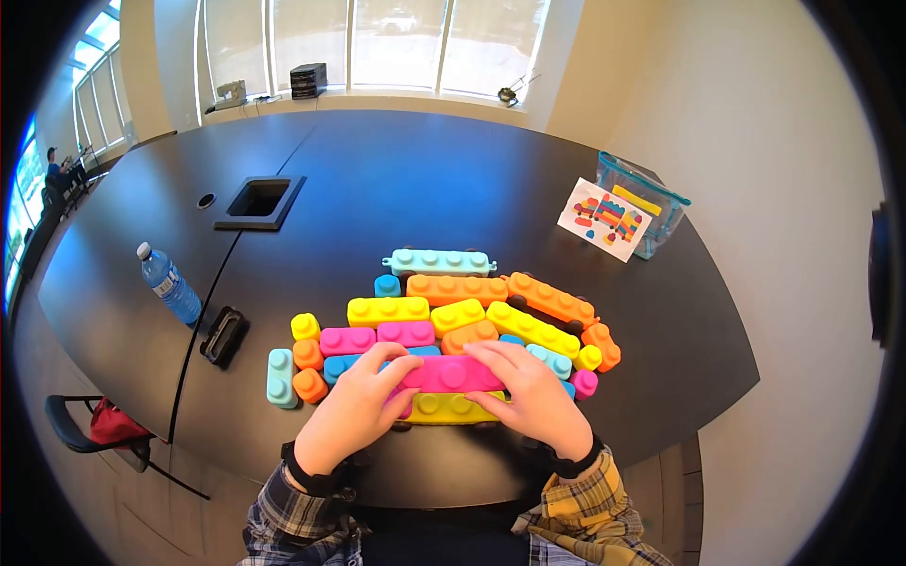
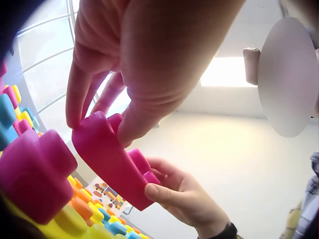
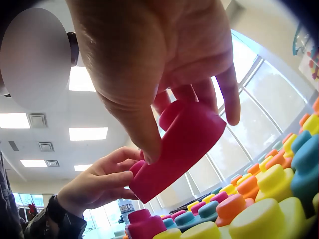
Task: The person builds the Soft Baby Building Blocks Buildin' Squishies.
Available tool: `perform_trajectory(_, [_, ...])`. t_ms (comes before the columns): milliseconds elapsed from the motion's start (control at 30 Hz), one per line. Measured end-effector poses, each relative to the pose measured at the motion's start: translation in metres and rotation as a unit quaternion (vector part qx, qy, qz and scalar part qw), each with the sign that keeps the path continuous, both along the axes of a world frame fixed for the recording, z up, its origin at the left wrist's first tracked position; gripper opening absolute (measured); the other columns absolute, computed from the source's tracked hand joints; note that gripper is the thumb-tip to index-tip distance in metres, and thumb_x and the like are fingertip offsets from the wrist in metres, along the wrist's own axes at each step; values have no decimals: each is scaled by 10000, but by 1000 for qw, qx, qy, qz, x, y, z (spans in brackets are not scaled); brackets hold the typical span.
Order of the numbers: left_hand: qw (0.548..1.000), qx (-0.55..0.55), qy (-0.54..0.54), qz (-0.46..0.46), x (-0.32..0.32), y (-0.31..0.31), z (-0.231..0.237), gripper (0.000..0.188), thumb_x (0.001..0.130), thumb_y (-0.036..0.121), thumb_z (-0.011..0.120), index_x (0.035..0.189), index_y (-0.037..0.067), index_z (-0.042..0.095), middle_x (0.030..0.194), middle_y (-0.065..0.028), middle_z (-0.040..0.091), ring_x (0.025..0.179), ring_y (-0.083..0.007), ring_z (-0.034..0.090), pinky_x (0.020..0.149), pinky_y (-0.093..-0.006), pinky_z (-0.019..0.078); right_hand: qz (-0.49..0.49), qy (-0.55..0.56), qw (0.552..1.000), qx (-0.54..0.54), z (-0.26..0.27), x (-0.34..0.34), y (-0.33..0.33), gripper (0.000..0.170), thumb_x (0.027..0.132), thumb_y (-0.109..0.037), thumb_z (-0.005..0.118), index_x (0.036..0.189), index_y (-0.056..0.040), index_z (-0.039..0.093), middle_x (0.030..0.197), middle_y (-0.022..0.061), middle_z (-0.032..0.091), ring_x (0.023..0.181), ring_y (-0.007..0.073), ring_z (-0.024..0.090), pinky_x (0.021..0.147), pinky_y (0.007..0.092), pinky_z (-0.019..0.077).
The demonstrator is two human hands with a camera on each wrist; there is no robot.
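Note:
My left hand and right hand hold a long magenta toy block between them, one at each end. In the left wrist view, the left thumb and fingers pinch one end of the block. The right wrist view shows the right thumb and fingers gripping the other end, the block tilted there. Beneath it sits a long yellow block base with dark wheels, near the table's front. A smaller magenta block stands on the base's left end, partly hidden by the left hand in the head view.
Rows of yellow, orange, blue and magenta blocks lie beyond the hands, with a light-blue wheeled base farthest back. A picture card leans against a clear bag. On the left are a water bottle and a black case.

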State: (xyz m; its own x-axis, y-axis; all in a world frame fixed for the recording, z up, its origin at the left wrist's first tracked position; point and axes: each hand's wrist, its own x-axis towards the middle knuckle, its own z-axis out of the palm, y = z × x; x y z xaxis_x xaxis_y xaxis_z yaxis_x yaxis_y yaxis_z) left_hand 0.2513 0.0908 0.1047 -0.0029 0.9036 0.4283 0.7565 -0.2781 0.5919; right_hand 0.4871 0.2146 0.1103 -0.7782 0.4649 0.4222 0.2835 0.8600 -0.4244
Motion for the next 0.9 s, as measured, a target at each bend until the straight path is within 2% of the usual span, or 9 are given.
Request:
perform_trajectory(100, [1000,0,-11,-3,5,1,-8,335,893,44,754,1218,36,673,1215,-150,618,1052,-354,667,899,-410,566,3,-17,1000,-10,-2,1,-1,540,886,-224,829,1364,-55,643,1286,161,671,1153,362,663,990,433,549])
perform_trajectory(200, [1000,0,20,-6,6,-1,-12,469,895,62,766,1345,50,636,1300,-165,615,1144,-368,650,961,-423,553,-6,-11,1000,-3,-3,4,-2,515,876,-206,841,1339,-60,666,1242,150,694,1109,353,680,962,421,556])
perform_trajectory(267, [1000,20,16,-6,10,-6,0,639,900,88,778,1493,64,541,1416,-186,586,1262,-384,604,1046,-439,521,-10,-4,1000,3,-4,10,-4,519,870,-200,853,1339,-67,674,1227,146,702,1094,346,687,953,411,558])
perform_trajectory(300, [1000,19,16,-8,8,-9,-1,639,900,88,778,1493,64,541,1416,-186,586,1262,-384,604,1046,-439,521,-17,3,999,-27,-5,15,-5,503,889,-219,838,1333,-57,666,1218,152,704,1108,352,683,957,418,557])
perform_trajectory(367, [997,-44,47,32,0,-19,-6,746,906,128,789,1572,69,457,1496,-200,546,1338,-395,556,1104,-449,486,-26,10,998,-54,-9,24,-4,490,907,-239,822,1327,-46,659,1208,158,705,1122,358,679,960,425,556])
perform_trajectory(433, [997,-58,48,27,-7,-23,-18,708,910,157,794,1542,64,490,1470,-192,565,1320,-386,571,1091,-442,495,-12,-20,992,-122,-20,31,-1,485,918,-253,818,1328,-49,658,1221,159,708,1134,361,677,967,423,553])
perform_trajectory(533, [994,-101,30,5,-10,-26,-30,634,911,155,794,1481,50,538,1406,-179,610,1278,-376,602,1062,-431,512,1,-8,992,-127,-30,32,-2,468,896,-192,838,1309,-42,679,1170,153,704,1062,341,688,931,391,548])
perform_trajectory(700, [996,-88,-14,4,-7,-25,-36,448,908,128,791,1308,27,617,1250,-158,681,1158,-374,661,982,-422,546,22,-13,989,-142,-34,26,-3,474,902,-192,833,1331,-61,680,1188,152,700,1082,338,681,939,395,549])
perform_trajectory(900, [996,-86,-10,18,-4,-25,-35,406,904,132,793,1259,27,626,1212,-152,684,1118,-378,670,947,-427,555,33,-31,990,-131,-39,23,-3,486,912,-204,820,1359,-79,678,1185,146,697,1087,345,673,939,403,548])
